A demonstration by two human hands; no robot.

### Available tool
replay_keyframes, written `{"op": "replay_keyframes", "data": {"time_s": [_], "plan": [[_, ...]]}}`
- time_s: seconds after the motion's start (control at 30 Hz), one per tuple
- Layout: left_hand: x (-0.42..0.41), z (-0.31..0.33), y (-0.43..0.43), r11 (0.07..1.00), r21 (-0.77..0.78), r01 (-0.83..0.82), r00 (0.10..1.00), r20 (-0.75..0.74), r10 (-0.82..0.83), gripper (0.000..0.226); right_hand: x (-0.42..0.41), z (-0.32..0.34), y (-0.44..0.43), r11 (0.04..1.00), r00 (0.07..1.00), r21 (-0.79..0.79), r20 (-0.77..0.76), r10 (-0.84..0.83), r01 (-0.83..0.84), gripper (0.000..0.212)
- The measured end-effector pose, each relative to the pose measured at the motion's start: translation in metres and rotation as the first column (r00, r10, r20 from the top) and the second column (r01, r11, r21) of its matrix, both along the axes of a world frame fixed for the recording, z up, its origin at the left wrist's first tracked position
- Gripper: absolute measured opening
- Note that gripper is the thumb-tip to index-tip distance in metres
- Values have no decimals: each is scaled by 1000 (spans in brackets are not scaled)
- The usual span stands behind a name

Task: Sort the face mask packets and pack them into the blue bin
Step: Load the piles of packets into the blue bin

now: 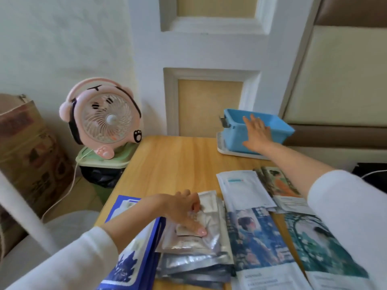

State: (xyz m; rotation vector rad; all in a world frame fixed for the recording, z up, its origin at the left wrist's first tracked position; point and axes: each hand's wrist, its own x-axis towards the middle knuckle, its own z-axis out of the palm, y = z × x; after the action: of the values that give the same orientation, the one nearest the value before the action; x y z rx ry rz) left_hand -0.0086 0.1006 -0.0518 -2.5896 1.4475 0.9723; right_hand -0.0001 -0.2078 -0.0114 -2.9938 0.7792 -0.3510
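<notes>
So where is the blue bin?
In the head view the blue bin sits at the far right corner of the table on a white tray, with the right hand touching its front.

Blue bin point(234, 135) on white tray point(225, 150), silver foil packets point(196, 256) beside dark blue packets point(127, 262), pink fan point(100, 120), pale wood table point(173, 164).

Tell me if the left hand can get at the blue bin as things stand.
Probably yes, with a stretch. Bare table lies between the left hand and the bin, nothing blocking. But that hand grips silver packets, and the right hand rests on the bin.
</notes>
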Motion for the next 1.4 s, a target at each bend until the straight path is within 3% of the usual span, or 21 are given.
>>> {"op": "replay_keyframes", "data": {"time_s": [0.1,0.2,0.37,0.53,0.6,0.7,0.77,0.8,0.87,0.9,0.97,1.03,1.13,1.23,1.33,1.4], "plan": [[4,-3,-2,1000,12,-18,999,-50,19,69,20,0,-17,995,989,-8,-109,-100,100,79],[8,-5,-4,999,25,-24,997,-70,26,72,36,-2,-22,986,971,-122,-195,-134,112,42],[9,-7,-4,1000,28,-7,998,-64,9,78,44,-29,2,980,980,-41,-29,196,-197,18],[9,-6,-6,1000,26,3,997,-74,-1,74,36,-24,60,912,912,-54,-78,402,-407,5],[8,-4,-6,999,37,-1,998,-70,3,74,27,-18,93,863,862,-54,-120,493,-501,9],[10,3,-2,1000,19,2,993,-119,0,60,11,-5,137,768,770,-94,-169,615,-634,9],[19,12,2,984,-155,-91,979,-195,60,39,8,5,155,708,736,-202,-171,655,-677,5],[26,19,5,938,-281,-201,968,-203,147,32,10,9,161,693,737,-261,-146,660,-672,10],[46,35,14,742,-551,-381,916,-119,382,27,17,14,170,668,748,-385,-101,656,-638,19],[56,41,20,650,-663,-371,872,-8,490,28,23,14,172,659,759,-434,-95,644,-614,23],[68,47,28,565,-793,-227,707,265,656,28,35,7,170,656,780,-484,-93,619,-579,30],[71,43,30,483,-859,-168,576,312,755,25,46,-8,167,641,792,-517,-130,596,-567,37],[78,24,25,388,-861,-329,557,155,816,25,48,-43,163,657,754,-431,-90,650,-618,35],[86,4,20,480,-761,-436,555,193,809,43,38,-76,153,632,699,-414,-17,715,-656,32],[79,-4,11,546,-737,-399,565,271,779,44,30,-86,144,731,731,12,-21,683,-682,36],[73,-10,3,575,-704,-417,549,309,777,49,28,-82,140,715,734,242,-14,679,-656,33]]}}
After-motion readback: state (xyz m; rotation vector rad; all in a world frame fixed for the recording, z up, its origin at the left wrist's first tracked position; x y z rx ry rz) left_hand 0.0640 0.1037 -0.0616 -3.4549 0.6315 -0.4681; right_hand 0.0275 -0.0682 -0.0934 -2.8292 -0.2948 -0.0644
